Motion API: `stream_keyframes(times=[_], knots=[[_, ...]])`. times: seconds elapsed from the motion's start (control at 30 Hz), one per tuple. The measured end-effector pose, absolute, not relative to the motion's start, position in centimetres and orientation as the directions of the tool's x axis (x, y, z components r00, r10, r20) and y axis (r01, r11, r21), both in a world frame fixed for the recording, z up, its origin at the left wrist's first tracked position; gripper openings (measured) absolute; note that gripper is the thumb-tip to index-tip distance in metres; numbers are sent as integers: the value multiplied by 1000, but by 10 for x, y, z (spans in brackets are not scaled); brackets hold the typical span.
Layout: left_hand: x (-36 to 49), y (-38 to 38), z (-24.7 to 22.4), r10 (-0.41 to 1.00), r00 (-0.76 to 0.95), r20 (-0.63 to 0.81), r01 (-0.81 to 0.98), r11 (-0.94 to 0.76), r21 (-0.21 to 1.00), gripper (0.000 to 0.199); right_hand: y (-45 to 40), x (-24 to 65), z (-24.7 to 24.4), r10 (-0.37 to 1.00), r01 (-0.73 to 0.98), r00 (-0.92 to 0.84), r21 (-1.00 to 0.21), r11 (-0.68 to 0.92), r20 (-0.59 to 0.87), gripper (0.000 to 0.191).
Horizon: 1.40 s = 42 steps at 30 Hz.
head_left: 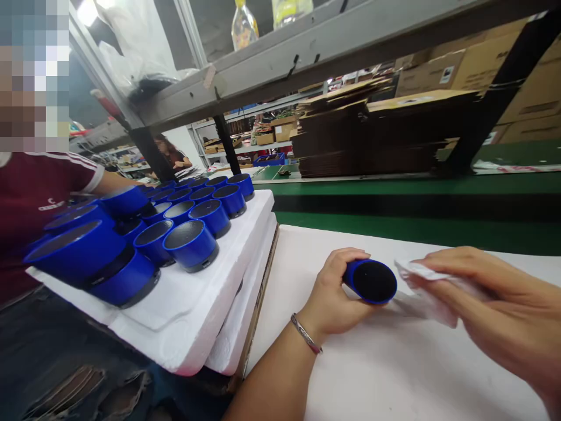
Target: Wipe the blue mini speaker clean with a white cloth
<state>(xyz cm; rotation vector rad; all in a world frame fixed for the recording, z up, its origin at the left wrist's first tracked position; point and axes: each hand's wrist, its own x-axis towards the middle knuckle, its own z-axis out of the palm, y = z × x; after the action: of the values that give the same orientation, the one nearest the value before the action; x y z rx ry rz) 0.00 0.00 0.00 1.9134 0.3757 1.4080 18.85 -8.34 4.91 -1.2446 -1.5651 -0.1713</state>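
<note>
Inside left hand, clamped round speaker; just beside, inside right hand, pinched on cloth. Best brace speaker's side firmly, wipe lightly, spare black top.

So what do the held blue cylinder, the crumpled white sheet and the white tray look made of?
Blue cylinder: satin shell, plastic or painted metal; the dark, matte end could be mesh or fabric.
White sheet: probably tissue or thin cloth, given its soft creases.
White tray: likely expanded foam, matte, with thick, rounded edges.
</note>
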Motion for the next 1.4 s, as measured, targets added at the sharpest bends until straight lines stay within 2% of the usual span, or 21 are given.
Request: stream_keyframes(times=[0.1, 0.17, 0.23, 0.3, 0.37, 0.43, 0.47, 0.53, 0.63, 0.7, 0.8, 0.87, 0.93, 0.97, 1.03, 1.07, 1.13, 1.2, 1.27, 1.33, 1.4], knots=[[0, -3, 0, 544, 403, 736, -166, -748, 643, 58, -80, 167, 46, 527, 717, -145, -278, 639, 838, 15], [0, -6, 1, 541, 427, 724, -161, -743, 650, 57, -77, 161, 46, 507, 722, -186, -233, 652, 842, 19], [1, -8, 1, 596, 421, 684, -181, -683, 707, 59, -76, 163, 48, 543, 743, -97, -303, 597, 834, 17], [2, -10, 2, 673, 412, 614, -233, -574, 785, 67, -79, 169, 53, 651, 717, 7, -457, 526, 759, 17], [3, -11, 4, 756, 429, 495, -309, -392, 866, 80, -81, 179, 59, 799, 607, -4, -634, 480, 601, 25], [4, -11, 5, 801, 484, 352, -391, -161, 906, 91, -81, 189, 63, 884, 489, -77, -755, 437, 462, 32], [4, -11, 6, 806, 512, 297, -428, -60, 902, 94, -79, 193, 63, 900, 456, -81, -787, 416, 429, 34], [4, -11, 7, 793, 559, 242, -489, 79, 869, 96, -76, 198, 61, 905, 420, 60, -833, 360, 422, 36], [3, -14, 9, 759, 602, 249, -549, 166, 820, 97, -73, 198, 54, 853, 321, 376, -915, 245, 361, 46], [3, -15, 10, 736, 623, 264, -571, 198, 797, 94, -76, 194, 51, 804, 291, 489, -932, 214, 337, 46], [4, -16, 9, 739, 636, 222, -548, 229, 805, 91, -84, 186, 51, 711, 429, 506, -858, 283, 488, 34], [5, -14, 7, 769, 612, 183, -526, 223, 821, 91, -88, 178, 51, 676, 548, 321, -713, 438, 663, 21], [6, -13, 6, 794, 585, 165, -497, 190, 847, 88, -89, 170, 51, 607, 600, 22, -497, 627, 794, 9], [6, -12, 6, 801, 577, 161, -480, 172, 860, 86, -89, 166, 50, 551, 605, -97, -390, 694, 829, 10], [6, -12, 6, 812, 563, 153, -449, 146, 881, 83, -85, 160, 47, 478, 642, -183, -264, 720, 859, 17], [6, -12, 6, 822, 549, 150, -444, 135, 886, 83, -81, 158, 46, 480, 682, -144, -265, 682, 865, 15], [7, -12, 7, 840, 524, 144, -443, 123, 888, 83, -74, 159, 42, 521, 772, 33, -353, 528, 853, 10], [8, -13, 6, 844, 519, 134, -445, 133, 886, 87, -68, 166, 40, 559, 811, 202, -457, 366, 805, 22], [9, -13, 6, 840, 530, 118, -444, 156, 882, 90, -67, 173, 39, 620, 768, 319, -579, 274, 717, 32], [10, -14, 5, 845, 527, 92, -427, 169, 888, 91, -71, 176, 40, 653, 683, 405, -687, 248, 639, 34], [10, -13, 6, 845, 529, 78, -408, 173, 896, 89, -76, 173, 41, 633, 633, 404, -702, 328, 661, 28]])
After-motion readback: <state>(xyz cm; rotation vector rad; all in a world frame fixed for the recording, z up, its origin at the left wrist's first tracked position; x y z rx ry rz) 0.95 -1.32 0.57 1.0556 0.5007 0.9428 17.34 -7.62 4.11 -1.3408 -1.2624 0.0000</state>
